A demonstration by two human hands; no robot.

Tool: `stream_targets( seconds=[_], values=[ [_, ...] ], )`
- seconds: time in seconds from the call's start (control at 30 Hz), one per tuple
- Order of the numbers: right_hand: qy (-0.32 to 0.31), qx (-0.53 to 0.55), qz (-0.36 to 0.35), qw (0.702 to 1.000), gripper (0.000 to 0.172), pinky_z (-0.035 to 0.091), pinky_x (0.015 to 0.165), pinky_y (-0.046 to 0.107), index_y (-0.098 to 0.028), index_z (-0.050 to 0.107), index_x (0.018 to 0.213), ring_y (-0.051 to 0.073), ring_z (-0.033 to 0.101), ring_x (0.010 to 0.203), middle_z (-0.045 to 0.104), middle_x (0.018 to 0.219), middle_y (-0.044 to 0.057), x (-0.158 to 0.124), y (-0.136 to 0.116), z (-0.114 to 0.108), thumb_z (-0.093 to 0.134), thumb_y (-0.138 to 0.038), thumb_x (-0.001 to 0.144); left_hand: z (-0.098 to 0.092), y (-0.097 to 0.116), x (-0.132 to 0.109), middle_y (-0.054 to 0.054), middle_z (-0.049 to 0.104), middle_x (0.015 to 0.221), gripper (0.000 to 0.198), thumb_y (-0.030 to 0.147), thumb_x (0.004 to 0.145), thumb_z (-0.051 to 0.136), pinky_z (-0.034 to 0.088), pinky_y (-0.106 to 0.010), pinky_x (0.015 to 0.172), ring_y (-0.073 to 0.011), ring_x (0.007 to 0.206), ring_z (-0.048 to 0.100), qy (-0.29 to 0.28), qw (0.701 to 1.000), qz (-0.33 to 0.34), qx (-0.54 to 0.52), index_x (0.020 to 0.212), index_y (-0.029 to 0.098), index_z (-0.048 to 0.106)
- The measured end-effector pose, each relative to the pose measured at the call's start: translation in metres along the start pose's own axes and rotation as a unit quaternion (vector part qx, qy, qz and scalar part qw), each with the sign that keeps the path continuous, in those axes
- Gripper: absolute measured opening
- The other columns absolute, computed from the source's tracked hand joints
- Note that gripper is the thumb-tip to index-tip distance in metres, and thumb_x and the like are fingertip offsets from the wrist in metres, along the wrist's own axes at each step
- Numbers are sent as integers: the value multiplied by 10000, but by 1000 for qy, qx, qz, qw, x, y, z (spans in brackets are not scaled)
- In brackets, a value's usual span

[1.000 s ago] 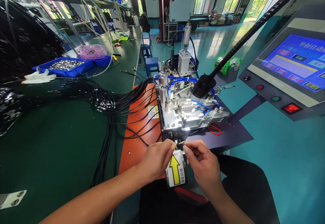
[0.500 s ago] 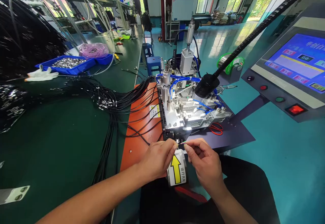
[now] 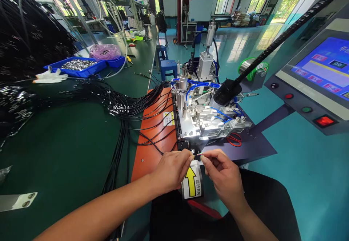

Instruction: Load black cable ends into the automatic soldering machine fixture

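My left hand is closed in a pinch at the front edge of the machine, around a cable end mostly hidden by the fingers. Between the two hands show thin coloured wires. The fingertips of my right hand pinch their other side. Just beyond the hands stands a metal bench machine with blue air tubes, brightly lit. Below the fingers is a cylinder with a white label and yellow arrow. Black cables lie across the orange plate left of the machine.
A control panel with a blue screen juts in at right. Red-handled scissors lie beside the machine. On the green table are a cable bundle, a blue tray of metal parts and a white glove.
The view has shifted slightly, so the surroundings sit a little further right. Both hands keep their pinch at the wires; the coloured strands between them look slightly different in angle.
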State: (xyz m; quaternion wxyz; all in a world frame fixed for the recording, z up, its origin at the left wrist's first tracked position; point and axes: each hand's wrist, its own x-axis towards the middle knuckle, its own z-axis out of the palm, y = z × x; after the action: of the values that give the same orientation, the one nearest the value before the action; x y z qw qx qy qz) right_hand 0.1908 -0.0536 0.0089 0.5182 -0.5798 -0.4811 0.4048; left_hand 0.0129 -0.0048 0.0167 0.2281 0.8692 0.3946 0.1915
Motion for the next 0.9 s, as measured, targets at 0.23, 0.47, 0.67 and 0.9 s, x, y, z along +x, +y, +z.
stream_targets(
  seconds=[0.23, 0.47, 0.67, 0.9],
  values=[
    [0, -4, 7, 1000, 143, 454, 546, 239, -209, 682, 886, 144, 572, 676, 591, 800, 11, 2, 0, 0, 664, -350, 871, 0, -1, 1, 3, 561, 676, 294, 322, 1026, 314, 386, -239, 582, -134, 611, 527, 4, 1000, 11, -3, 850, 185, 505],
    [0, -12, 8, 1000, 154, 441, 541, 241, -212, 673, 874, 140, 557, 659, 582, 790, 8, 0, -1, -1, 660, -365, 876, 3, -2, -1, 9, 551, 666, 272, 302, 1023, 325, 367, -244, 576, -133, 602, 512, 18, 999, 31, 16, 858, 185, 508],
    [-5, -9, 9, 1000, 155, 447, 571, 243, -208, 660, 843, 134, 547, 653, 572, 767, 2, 0, -3, -1, 663, -360, 872, 4, -4, -2, 1, 574, 709, 239, 274, 1016, 357, 383, -241, 597, -129, 633, 518, 29, 998, 57, 3, 868, 180, 519],
    [-6, 23, 40, 999, 175, 398, 501, 223, -194, 675, 835, 121, 511, 601, 582, 712, 0, 1, -5, 2, 689, -369, 846, 2, -2, -3, -23, 569, 818, 162, 290, 988, 460, 392, -249, 623, -139, 718, 533, 83, 994, 73, 10, 1019, 168, 560]
  ],
)
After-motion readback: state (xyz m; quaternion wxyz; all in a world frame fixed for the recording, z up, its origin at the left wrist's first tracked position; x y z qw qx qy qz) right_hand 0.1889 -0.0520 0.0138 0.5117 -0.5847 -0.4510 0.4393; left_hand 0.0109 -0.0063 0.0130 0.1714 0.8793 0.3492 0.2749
